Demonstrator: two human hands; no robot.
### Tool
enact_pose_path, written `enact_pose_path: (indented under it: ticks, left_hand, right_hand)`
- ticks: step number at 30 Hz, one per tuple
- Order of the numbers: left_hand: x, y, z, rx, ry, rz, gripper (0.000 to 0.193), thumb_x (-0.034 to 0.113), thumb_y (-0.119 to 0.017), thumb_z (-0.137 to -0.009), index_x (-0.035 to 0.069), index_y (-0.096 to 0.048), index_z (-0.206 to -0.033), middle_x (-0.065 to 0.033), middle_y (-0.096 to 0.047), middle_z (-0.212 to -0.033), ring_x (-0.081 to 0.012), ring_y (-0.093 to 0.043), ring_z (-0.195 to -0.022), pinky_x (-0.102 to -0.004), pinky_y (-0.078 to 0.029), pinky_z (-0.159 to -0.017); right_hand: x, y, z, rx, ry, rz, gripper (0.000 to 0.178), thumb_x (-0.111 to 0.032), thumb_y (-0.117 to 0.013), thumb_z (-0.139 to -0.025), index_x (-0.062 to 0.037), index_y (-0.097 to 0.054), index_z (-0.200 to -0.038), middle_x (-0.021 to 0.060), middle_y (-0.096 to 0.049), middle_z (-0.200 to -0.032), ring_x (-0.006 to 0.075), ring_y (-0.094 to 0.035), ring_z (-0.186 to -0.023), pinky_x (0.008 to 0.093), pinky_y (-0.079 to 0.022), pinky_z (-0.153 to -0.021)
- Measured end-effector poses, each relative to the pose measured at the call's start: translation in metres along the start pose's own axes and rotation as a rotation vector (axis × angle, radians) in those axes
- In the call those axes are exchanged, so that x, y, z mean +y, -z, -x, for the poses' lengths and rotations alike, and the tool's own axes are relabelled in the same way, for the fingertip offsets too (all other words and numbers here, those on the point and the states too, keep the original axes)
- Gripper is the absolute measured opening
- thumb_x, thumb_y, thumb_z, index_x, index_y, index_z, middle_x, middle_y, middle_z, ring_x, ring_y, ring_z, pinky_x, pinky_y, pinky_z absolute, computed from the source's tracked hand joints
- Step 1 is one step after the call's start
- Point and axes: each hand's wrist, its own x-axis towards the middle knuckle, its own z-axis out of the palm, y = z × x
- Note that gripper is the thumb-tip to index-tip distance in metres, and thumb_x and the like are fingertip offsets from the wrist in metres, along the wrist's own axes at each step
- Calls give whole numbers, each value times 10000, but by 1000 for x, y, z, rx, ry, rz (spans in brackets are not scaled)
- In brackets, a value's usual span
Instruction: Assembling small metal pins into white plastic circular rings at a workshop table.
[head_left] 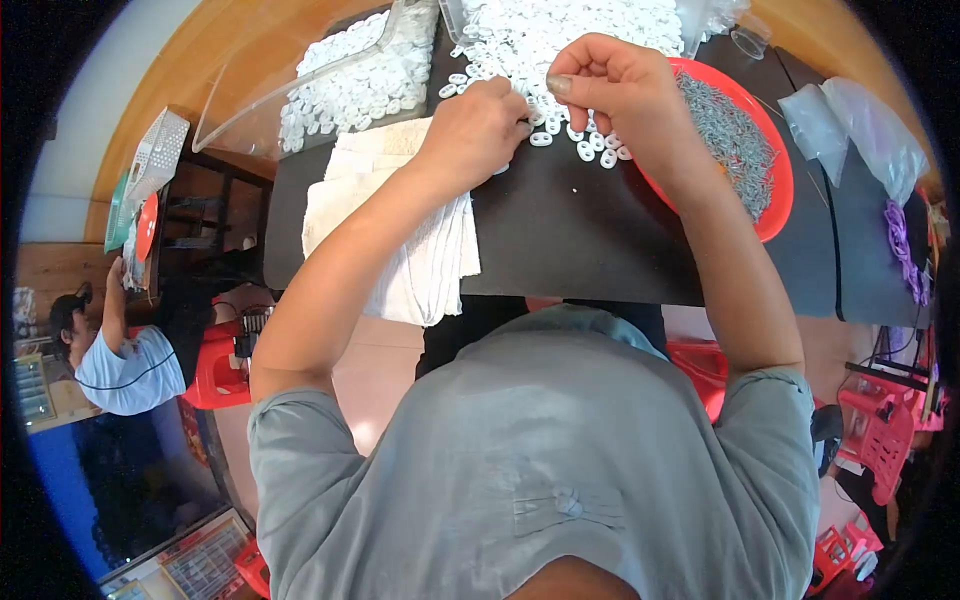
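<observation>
My left hand (478, 130) is closed over the near edge of a heap of small white oval pieces with two holes (560, 35). Its fingertips press together, and whatever they hold is hidden. Just to its right, my right hand (625, 90) is raised above several loose white pieces (598, 145). Thumb and forefinger meet in a pinch there, and anything between them is too small to make out. A red bowl (785, 190) filled with thin grey metal pins or screws (735, 135) stands beside my right wrist. Under my left forearm lies a folded whitish cloth (425, 265).
A clear plastic container (385, 40) with more white pieces stands at the far left of the dark table (560, 240). Clear plastic bags (865, 130) and a purple cord (905, 250) lie at the right. Another person (135, 355) works at the left, near red stools.
</observation>
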Motion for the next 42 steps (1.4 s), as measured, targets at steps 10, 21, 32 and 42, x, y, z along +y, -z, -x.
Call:
enact_pose_path:
  ticks: [10, 21, 32, 42]
  left_hand:
    - [3, 14, -18, -277, 163, 87, 93, 66, -663, -730, 7, -597, -760, -128, -620, -740, -271, -622, -698, -369, -479, -633]
    - [31, 27, -26, 30, 589, 1426, 117, 8, -629, -821, -40, -617, -927, -77, -601, -707, -105, -534, -543, -233, -385, -428]
    - [25, 20, -21, 15, 595, 1776, 138, 45, -600, -819, -88, -632, -835, -134, -610, -707, -159, -537, -521, -276, -385, -428]
    - [23, 18, -17, 87, 574, 1667, 133, 42, -601, -812, -87, -637, -815, -135, -618, -691, -146, -540, -491, -256, -399, -410]
  right_hand:
    - [9, 3, -5, 14, 36, 8, 70, -97, -643, -846, -37, -644, -882, -32, -575, -695, 13, -512, -582, 170, -325, -487]
    - [2, 2, -6, 114, -29, -130, 86, -84, -630, -850, -6, -633, -885, -1, -593, -696, 44, -513, -564, 183, -310, -491]
    - [2, -3, -6, 129, -39, -126, 90, -86, -628, -868, -12, -650, -915, -2, -615, -725, 38, -508, -596, 184, -313, -511]
    - [8, -2, -8, 114, 416, 400, 66, -25, -630, -863, 15, -648, -912, 15, -627, -778, 72, -554, -719, 219, -447, -649]
